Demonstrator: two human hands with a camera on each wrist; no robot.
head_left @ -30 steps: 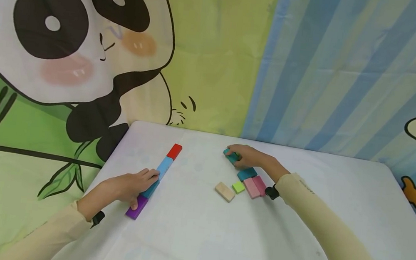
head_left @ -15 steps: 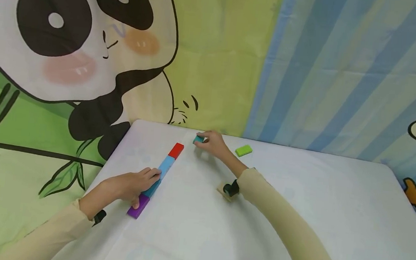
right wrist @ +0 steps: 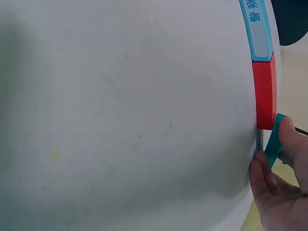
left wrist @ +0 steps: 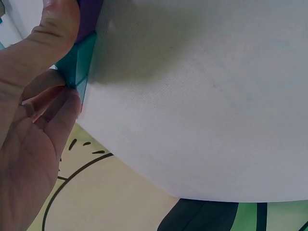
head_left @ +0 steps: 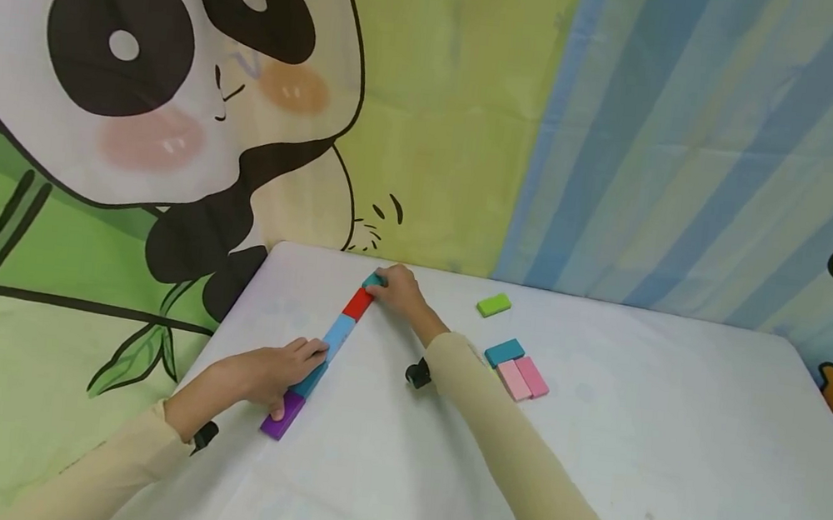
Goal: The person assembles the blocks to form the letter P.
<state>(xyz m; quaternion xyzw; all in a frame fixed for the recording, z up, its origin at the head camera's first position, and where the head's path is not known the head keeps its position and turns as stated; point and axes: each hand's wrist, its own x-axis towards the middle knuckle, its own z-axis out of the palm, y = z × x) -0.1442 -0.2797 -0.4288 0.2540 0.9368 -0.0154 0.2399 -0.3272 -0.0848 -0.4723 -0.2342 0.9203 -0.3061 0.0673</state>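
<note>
Coloured blocks lie end to end in a row on the white table: a purple block [head_left: 278, 424], a blue block [head_left: 310, 382], a light blue block [head_left: 338, 333] and a red block [head_left: 357, 304]. My left hand [head_left: 266, 373] holds the row at its near part, thumb on the purple block, fingers over the blue and light blue ones. At the far end, my right hand [head_left: 400, 294] pinches a teal block [right wrist: 274, 144] between thumb and fingers. In the right wrist view this block stands at a slight angle, right at the end of the red one.
A lime green block [head_left: 493, 304] lies near the table's far edge. Right of my right forearm are a blue block [head_left: 505, 352], a light pink block [head_left: 514, 380] and a darker pink block [head_left: 532, 376]. A cloth backdrop [head_left: 459, 130] rises behind the table [head_left: 639, 449].
My right hand has carried the teal block from the loose blocks leftward to the row's red end. My left hand keeps its place. The wooden block is now hidden behind my right arm.
</note>
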